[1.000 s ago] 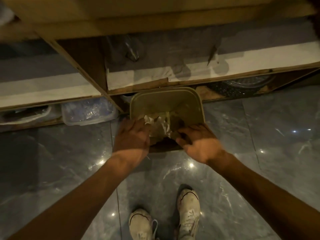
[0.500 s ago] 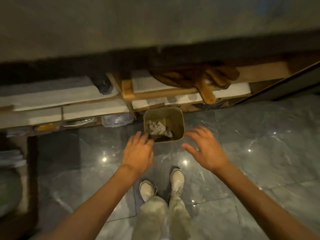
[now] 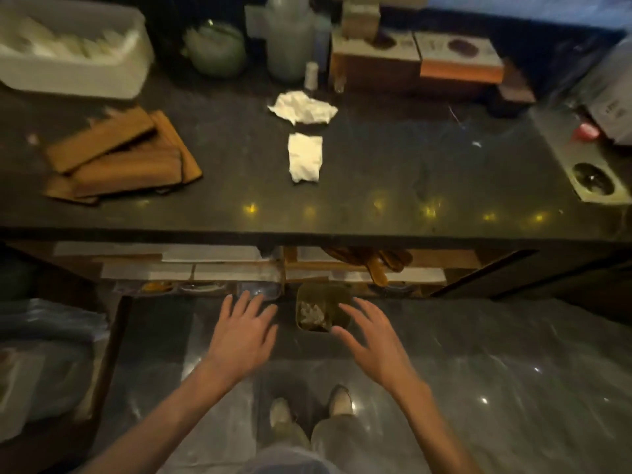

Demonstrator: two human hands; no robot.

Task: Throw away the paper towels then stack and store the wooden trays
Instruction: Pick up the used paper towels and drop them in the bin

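Two white paper towels lie on the dark counter: a crumpled one (image 3: pixel 302 107) at the back and a folded one (image 3: pixel 305 157) in front of it. A loose pile of wooden trays (image 3: pixel 119 159) sits at the counter's left. On the floor below the counter stands a small olive bin (image 3: pixel 337 295) with crumpled paper (image 3: pixel 311 315) inside. My left hand (image 3: pixel 242 333) hovers left of the bin, fingers spread and holding nothing. My right hand (image 3: pixel 372 333) hovers over the bin's right edge, also spread and holding nothing.
A white tub (image 3: pixel 73 49), a teapot (image 3: pixel 217 46), a plastic jug (image 3: pixel 289 39) and boxes (image 3: pixel 417 59) line the counter's back. Open shelves (image 3: pixel 191 268) under the counter hold white sheets and wooden items (image 3: pixel 372 265). My shoes (image 3: pixel 307 408) stand on the glossy grey floor.
Both hands let go of the paper in the bin and pulled back, open. The view rose from the bin and shelves until the countertop with towels and trays came into sight.
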